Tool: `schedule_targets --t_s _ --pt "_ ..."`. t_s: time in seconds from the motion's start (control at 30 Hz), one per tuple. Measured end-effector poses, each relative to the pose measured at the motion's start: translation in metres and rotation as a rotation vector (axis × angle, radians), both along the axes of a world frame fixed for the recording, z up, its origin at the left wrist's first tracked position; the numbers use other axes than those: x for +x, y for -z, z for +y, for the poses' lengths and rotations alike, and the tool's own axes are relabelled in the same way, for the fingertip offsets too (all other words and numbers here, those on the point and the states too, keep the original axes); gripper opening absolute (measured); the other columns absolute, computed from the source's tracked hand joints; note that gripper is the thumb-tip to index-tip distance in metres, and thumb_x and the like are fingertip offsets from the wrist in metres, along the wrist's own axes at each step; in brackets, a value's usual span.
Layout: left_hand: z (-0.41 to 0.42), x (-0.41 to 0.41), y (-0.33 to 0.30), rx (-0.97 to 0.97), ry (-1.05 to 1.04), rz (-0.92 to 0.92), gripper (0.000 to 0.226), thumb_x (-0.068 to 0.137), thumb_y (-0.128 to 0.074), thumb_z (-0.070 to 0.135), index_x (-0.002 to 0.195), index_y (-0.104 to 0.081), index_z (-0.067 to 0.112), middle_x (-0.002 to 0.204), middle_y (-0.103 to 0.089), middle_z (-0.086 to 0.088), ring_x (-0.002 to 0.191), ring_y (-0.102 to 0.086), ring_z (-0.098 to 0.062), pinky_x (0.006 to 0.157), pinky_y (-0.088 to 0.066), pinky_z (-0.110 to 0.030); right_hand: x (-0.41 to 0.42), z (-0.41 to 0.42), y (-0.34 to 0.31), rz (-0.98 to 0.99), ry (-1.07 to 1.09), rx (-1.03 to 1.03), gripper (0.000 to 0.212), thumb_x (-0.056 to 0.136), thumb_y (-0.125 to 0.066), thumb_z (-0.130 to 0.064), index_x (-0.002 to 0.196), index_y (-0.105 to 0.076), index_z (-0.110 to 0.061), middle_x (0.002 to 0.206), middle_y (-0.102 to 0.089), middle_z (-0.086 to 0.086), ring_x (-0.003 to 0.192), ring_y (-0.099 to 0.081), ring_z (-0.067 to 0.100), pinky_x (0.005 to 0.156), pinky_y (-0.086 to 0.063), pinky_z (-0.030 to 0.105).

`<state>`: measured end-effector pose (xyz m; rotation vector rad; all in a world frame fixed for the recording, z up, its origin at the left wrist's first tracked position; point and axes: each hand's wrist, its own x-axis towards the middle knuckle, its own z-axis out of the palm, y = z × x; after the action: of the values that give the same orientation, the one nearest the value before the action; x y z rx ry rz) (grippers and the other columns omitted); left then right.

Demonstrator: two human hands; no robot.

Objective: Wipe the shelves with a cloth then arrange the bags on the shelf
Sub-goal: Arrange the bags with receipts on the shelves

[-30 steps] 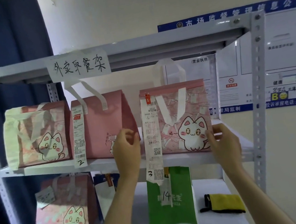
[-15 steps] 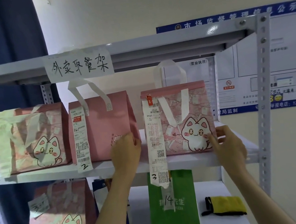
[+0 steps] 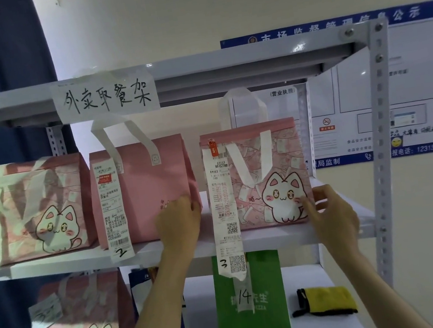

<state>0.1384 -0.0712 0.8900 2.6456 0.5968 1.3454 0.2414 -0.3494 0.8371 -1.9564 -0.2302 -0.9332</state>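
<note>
Cream wall and a blue-edged notice board [image 3: 384, 88] back a grey metal rack [image 3: 380, 122] with a handwritten paper sign [image 3: 105, 97] on its top rail. On the middle shelf [image 3: 339, 225] stand three pink bags: a cat bag [image 3: 34, 210] at the left edge, a plain pink bag [image 3: 143, 191] in the middle, another cat bag [image 3: 264, 173] toward the right post. The left hand [image 3: 179, 222] curls against the plain pink bag's lower right corner; whether it pinches cannot be told. The right hand [image 3: 332, 216], fingers loosely spread, touches the right cat bag's lower right corner. On the lower shelf stand a third cat bag [image 3: 79, 327] at the left and a green bag [image 3: 252, 304] at the front edge, and a yellow cloth [image 3: 327, 300] lies near the right edge.
</note>
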Motion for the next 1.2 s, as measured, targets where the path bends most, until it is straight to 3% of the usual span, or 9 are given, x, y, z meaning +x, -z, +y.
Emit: schedule_targets --t_s 0.17,0.37,0.47,0.53,0.7,0.73,0.9,1.03,1.2 --pt "-0.009 -0.002 -0.003 -0.017 0.055 0.005 0.037 0.1 -0.053 0.027 0.063 -0.046 0.021 0.052 -0.047 0.007 0.042 -0.036 -0.005 0.043 -0.02 -0.023 -0.004 -0.001 -0.001 -0.018 -0.011 -0.005 0.027 0.093 -0.066 -0.048 0.105 -0.064 -0.023 0.086 -0.07 -0.011 0.07 -0.063 0.01 0.056 -0.041 0.023" --pt "-0.006 -0.011 0.005 -0.032 0.098 -0.044 0.047 0.099 -0.056 0.032 0.056 -0.038 0.023 0.049 -0.048 0.005 0.041 -0.038 -0.009 0.042 -0.024 -0.023 -0.007 -0.004 0.002 -0.013 -0.071 0.015 0.024 0.095 -0.065 -0.042 0.111 -0.061 -0.025 0.094 -0.072 -0.009 0.077 -0.066 0.008 0.06 -0.047 0.025" --pt "-0.005 -0.03 0.02 -0.04 0.153 -0.101 0.043 0.099 -0.057 0.031 0.059 -0.045 0.024 0.048 -0.043 0.009 0.04 -0.038 -0.008 0.042 -0.032 -0.022 -0.019 -0.007 0.011 -0.101 -0.111 0.025 0.026 0.098 -0.064 -0.033 0.121 -0.058 -0.021 0.106 -0.069 -0.003 0.097 -0.063 0.017 0.078 -0.054 0.034" --pt "-0.006 -0.045 0.036 -0.099 0.227 -0.127 0.042 0.099 -0.056 0.029 0.06 -0.046 0.021 0.046 -0.041 0.008 0.04 -0.034 -0.009 0.042 -0.031 -0.022 -0.034 -0.009 0.023 -0.188 -0.108 -0.013 0.027 0.098 -0.066 -0.021 0.123 -0.059 -0.016 0.114 -0.066 0.001 0.107 -0.058 0.021 0.088 -0.05 0.035" --pt "-0.014 -0.086 0.08 -0.249 0.323 -0.107 0.039 0.101 -0.051 0.032 0.063 -0.044 0.023 0.048 -0.042 0.005 0.042 -0.035 -0.01 0.044 -0.032 -0.021 -0.07 -0.013 0.067 -0.322 -0.207 -0.075 0.02 0.092 -0.064 -0.003 0.112 -0.065 -0.006 0.103 -0.069 0.005 0.092 -0.065 0.021 0.084 -0.057 0.034" --pt "-0.017 -0.093 0.09 -0.286 0.331 -0.093 0.039 0.101 -0.051 0.031 0.064 -0.044 0.023 0.049 -0.041 0.006 0.042 -0.035 -0.009 0.043 -0.03 -0.016 -0.075 -0.014 0.079 -0.307 -0.249 -0.076 0.019 0.091 -0.064 -0.001 0.109 -0.066 -0.006 0.099 -0.069 0.004 0.087 -0.065 0.019 0.081 -0.058 0.033" --pt "-0.022 -0.116 0.151 -0.41 0.275 0.003 0.036 0.101 -0.054 0.033 0.07 -0.048 0.017 0.054 -0.052 -0.006 0.044 -0.041 -0.011 0.046 -0.032 -0.022 -0.094 -0.012 0.141 -0.042 -0.369 -0.072 0.015 0.093 -0.067 -0.003 0.103 -0.067 -0.014 0.083 -0.07 -0.005 0.074 -0.067 0.005 0.069 -0.051 0.01" --pt "-0.02 -0.128 0.196 -0.514 0.253 0.135 0.024 0.1 -0.056 0.036 0.079 -0.053 0.027 0.065 -0.065 0.007 0.054 -0.06 -0.003 0.052 -0.047 -0.021 -0.089 0.0 0.187 0.229 -0.41 -0.038 0.023 0.093 -0.069 -0.004 0.099 -0.063 -0.025 0.084 -0.07 -0.012 0.074 -0.065 0.004 0.067 -0.053 0.021" --pt "-0.003 -0.146 0.232 -0.605 0.178 0.25 0.017 0.1 -0.057 0.034 0.085 -0.054 0.029 0.074 -0.066 0.012 0.065 -0.062 -0.001 0.056 -0.045 -0.017 -0.072 0.02 0.222 0.396 -0.376 0.013 0.023 0.096 -0.065 -0.004 0.107 -0.06 -0.023 0.092 -0.069 -0.003 0.079 -0.064 0.009 0.063 -0.047 0.026"
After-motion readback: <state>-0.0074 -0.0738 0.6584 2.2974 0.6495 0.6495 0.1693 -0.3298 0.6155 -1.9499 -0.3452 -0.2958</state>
